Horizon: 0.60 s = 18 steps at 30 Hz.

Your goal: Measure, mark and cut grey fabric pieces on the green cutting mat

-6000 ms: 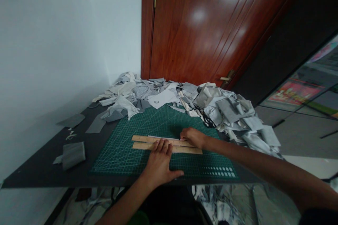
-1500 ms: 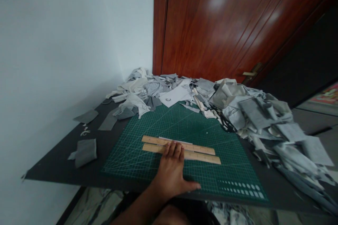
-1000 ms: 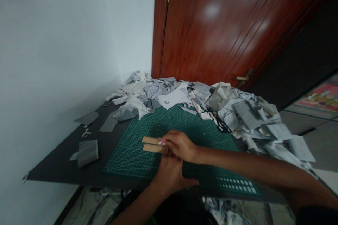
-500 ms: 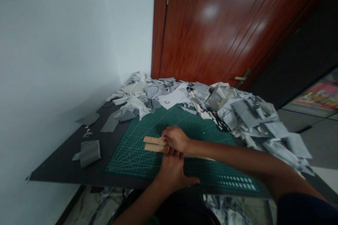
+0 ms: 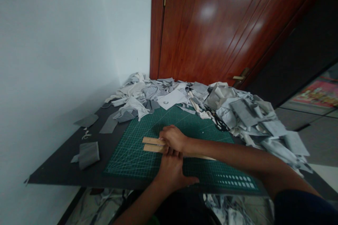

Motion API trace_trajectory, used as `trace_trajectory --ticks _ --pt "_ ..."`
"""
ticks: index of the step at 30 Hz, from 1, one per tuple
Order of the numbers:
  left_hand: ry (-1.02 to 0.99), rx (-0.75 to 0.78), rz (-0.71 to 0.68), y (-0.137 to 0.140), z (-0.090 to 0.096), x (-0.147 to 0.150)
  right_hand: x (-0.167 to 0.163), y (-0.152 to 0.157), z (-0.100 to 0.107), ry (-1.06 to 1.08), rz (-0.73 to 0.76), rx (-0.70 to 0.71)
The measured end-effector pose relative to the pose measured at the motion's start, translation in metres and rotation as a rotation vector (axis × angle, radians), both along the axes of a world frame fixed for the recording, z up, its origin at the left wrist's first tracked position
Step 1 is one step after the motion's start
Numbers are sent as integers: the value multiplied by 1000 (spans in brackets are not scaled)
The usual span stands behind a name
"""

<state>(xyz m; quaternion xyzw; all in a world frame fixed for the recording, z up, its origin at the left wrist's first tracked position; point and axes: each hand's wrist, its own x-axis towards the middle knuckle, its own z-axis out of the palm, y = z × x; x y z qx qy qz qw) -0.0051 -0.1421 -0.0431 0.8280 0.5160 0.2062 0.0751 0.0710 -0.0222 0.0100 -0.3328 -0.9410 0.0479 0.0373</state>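
Observation:
Two pale wooden rulers (image 5: 151, 148), or one with a lengthwise slot, lie across the green cutting mat (image 5: 132, 161). My left hand (image 5: 171, 167) presses its fingers down on the wood from the near side, its thumb stretched out to the right over the mat. Just beyond it, my right hand (image 5: 173, 138) is closed in a fist-like grip against the far edge of the wood. What sits in that grip is hidden by the fingers. The two hands touch or nearly touch, and the right forearm covers much of the wood's right part.
Heaped grey and white fabric scraps (image 5: 248, 112) line the table's back and right side. A folded grey cloth piece (image 5: 89, 155) lies on the dark table (image 5: 52, 172) at left. A white sheet (image 5: 173, 99) rests at the mat's far edge. Behind stands a brown door (image 5: 200, 42).
The camera view has shifted slightly. Both hands keep their places on the wood, the right hand having moved very little if at all.

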Motion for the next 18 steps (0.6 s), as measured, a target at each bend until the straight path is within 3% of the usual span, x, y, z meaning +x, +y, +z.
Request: trace_trajectory --ticks 11,18 --pt "3 -11 -12 4 0 1 54 -8 21 -152 -1 -36" --pt "8 12 -16 6 -3 2 97 -16 22 -162 -45 -66"
